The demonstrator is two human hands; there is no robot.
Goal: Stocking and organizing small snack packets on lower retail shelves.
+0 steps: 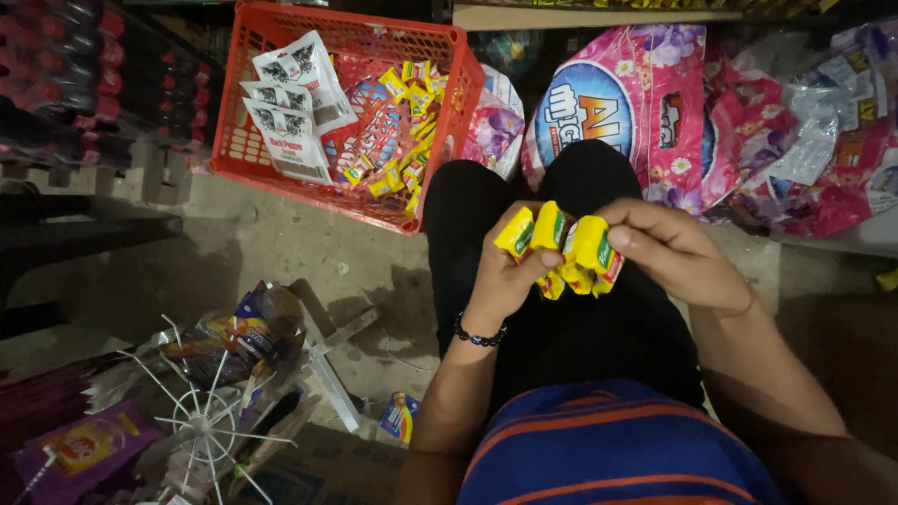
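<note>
1. Left hand (510, 271): closed around the left end of a strip of small yellow sachets (559, 248), thumb over the front; a dark beaded bracelet (479, 335) sits on the wrist.
2. Right hand (678, 252): fingers pinched on the right end of the same strip, thumb tip pressed on the outermost sachet.
3. Strip of small yellow sachets: yellow packets with green and red marks, bunched between both hands, held above the lap; a few packets hang below the fingers.
4. Lap: black trousers (561, 327) beneath the hands; a blue shirt with orange stripes (608, 444) at the bottom edge of the view.
5. Red plastic basket (281, 173): on the floor ahead and to the left of the knees, tilted; holds more yellow sachets, red-and-white sachet strips and white pepper packets (295, 103) leaning on its left wall.
6. Large pink detergent bag (645, 93): just beyond the knees, lying against further pink flowered bags (795, 159) to the right.
7. Dark bottles with red caps (84, 84): stacked at upper left, well apart from the hands.
8. White wire rack (206, 421): lower left, beside mixed snack packets and a purple packet (75, 449).
9. Concrete floor (281, 252): grey, between basket and rack.
</note>
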